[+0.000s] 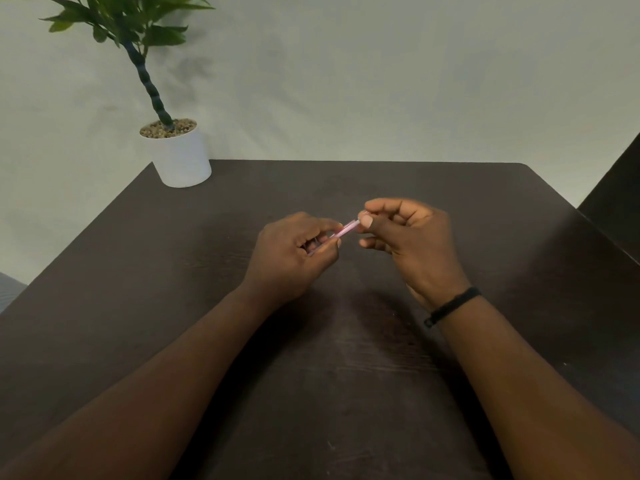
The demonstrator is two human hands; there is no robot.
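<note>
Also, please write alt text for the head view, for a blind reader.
The left hand grips one end of a thin pink stick and the right hand pinches the other, over a dark table. A potted plant stands at its far-left corner.

A potted plant (180,150) stood at the worktop's (346,375) far left corner; both hands met above the middle, a stick (344,231) between them.

Matt dark wood-grain table (346,393), smooth white pot (181,161) topped with rough gravel (168,128), glossy pink stick (347,229).
</note>
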